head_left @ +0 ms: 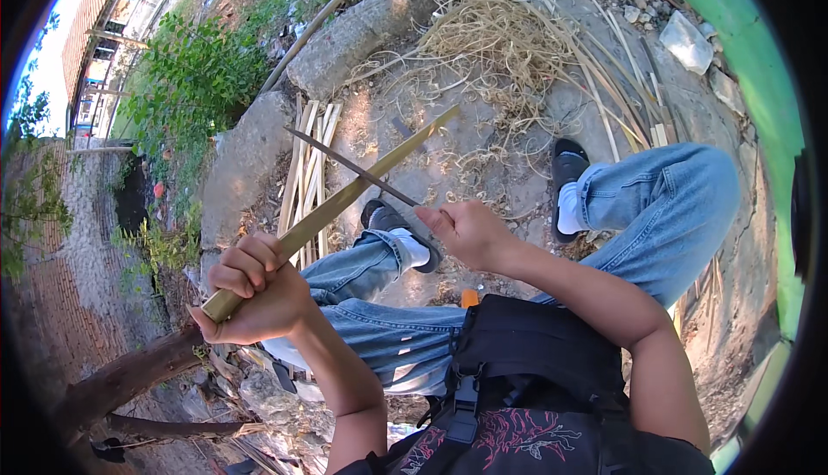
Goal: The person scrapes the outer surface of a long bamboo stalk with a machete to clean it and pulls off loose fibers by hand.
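My left hand [259,294] is closed around the near end of a split bamboo slat [323,215], which slants away up to the right. In my right hand [470,234] is a knife, its handle hidden by the fingers. The long, thin, dark blade [332,154] points up to the left and crosses the slat beyond its middle, apparently touching it. Both hands are in front of my jeans-clad legs, above the ground between my sandalled feet.
Curly bamboo shavings [500,44] are heaped on the ground ahead. Pale strips [302,165] lie left of my feet, with longer strips [608,87] at the right. A broken concrete edge [371,35] curves behind. A green wall [742,61] borders the right, a log [129,371] the lower left.
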